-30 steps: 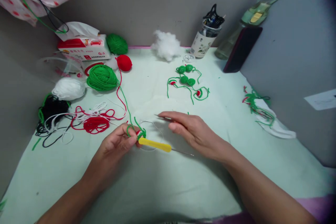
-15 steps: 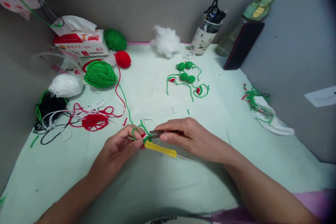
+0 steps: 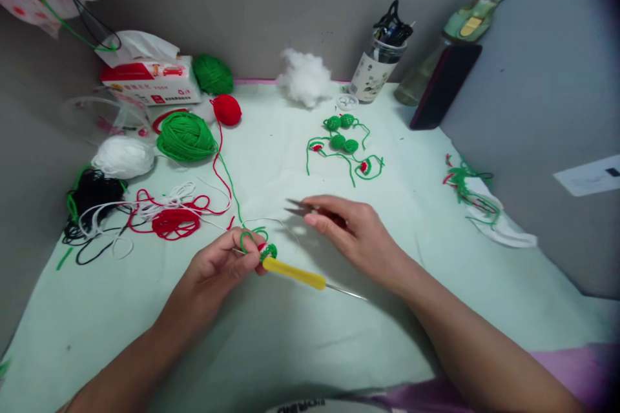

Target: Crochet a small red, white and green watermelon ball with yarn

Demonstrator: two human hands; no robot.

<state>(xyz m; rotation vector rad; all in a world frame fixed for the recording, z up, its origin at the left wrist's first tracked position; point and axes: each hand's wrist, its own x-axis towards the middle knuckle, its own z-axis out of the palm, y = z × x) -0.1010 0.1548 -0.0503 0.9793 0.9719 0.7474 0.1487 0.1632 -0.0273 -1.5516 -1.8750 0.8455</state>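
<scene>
My left hand [image 3: 223, 266] pinches a small green crochet piece [image 3: 267, 250] with a bit of red in it, together with a yellow-handled crochet hook [image 3: 294, 273] whose metal tip points right. A green yarn strand runs from the piece up to a green yarn ball [image 3: 186, 136]. My right hand [image 3: 349, 230] is closed on small metal scissors [image 3: 297, 207], blades pointing left, a little above and right of the piece and apart from it.
Several finished green crochet pieces [image 3: 341, 141] lie mid-table. White [image 3: 123, 156], black [image 3: 93, 193] and red yarn [image 3: 170, 221] sit left, by a tissue box [image 3: 151, 81]. Stuffing [image 3: 305, 78], a jar of tools [image 3: 380, 64], a bottle [image 3: 448, 32], a dark phone [image 3: 443, 87] and yarn scraps [image 3: 469, 190] stand behind and right.
My right hand brought the scissors to the green piece half a second ago and has since drawn them back up and to the right. My left hand stayed put.
</scene>
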